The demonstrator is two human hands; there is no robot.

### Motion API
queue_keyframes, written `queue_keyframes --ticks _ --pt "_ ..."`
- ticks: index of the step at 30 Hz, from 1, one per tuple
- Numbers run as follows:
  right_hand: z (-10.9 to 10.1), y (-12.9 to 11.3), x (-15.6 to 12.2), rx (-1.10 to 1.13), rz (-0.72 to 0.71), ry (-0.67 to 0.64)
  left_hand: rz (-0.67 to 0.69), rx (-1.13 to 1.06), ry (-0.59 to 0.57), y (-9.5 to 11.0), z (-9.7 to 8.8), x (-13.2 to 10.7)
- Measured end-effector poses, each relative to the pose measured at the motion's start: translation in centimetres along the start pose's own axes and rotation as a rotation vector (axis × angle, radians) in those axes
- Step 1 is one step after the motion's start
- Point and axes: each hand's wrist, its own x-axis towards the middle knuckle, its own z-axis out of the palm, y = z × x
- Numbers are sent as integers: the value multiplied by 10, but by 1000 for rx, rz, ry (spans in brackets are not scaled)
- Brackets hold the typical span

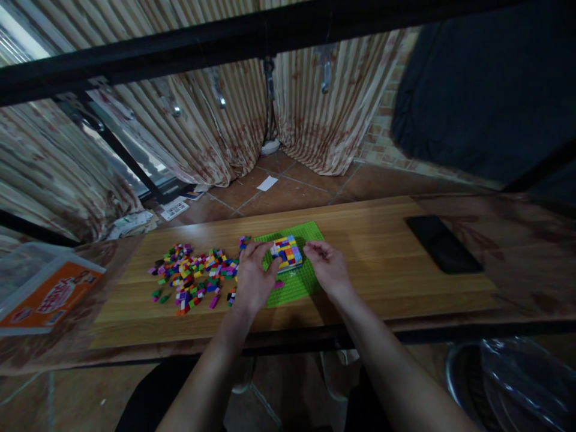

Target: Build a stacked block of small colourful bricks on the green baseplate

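Note:
A low, square build of multicoloured toy bricks (288, 251) sits on a green studded baseplate (310, 234). At its left side is my left hand (255, 273), thumb and forefinger apart around the near left corner; I cannot tell whether they press on it. Just off the build's right side, my right hand (327, 265) has its fingers curled in and the tips together. Anything between those fingertips is too small to make out. A loose magenta brick (279, 284) lies on the baseplate in front of the build.
Many loose bricks (193, 273) are spread over the wooden board (378, 240) left of the baseplate. A black phone (443, 245) lies at the board's right. To the far left stands a clear plastic box (40, 288) with an orange label. A dark bar (252, 33) crosses above.

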Motion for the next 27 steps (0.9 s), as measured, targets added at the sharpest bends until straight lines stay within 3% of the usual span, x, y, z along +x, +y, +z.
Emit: queue_keyframes --ticks 15,21,27 --pt "27 -6 -9 -213 -54 -63 -10 -32 18 6 5 9" --pt "30 -7 -7 -174 -60 -80 -30 -50 12 7 7 7" --pt "31 -11 -5 -339 -65 -57 -16 -56 -22 6 5 6"
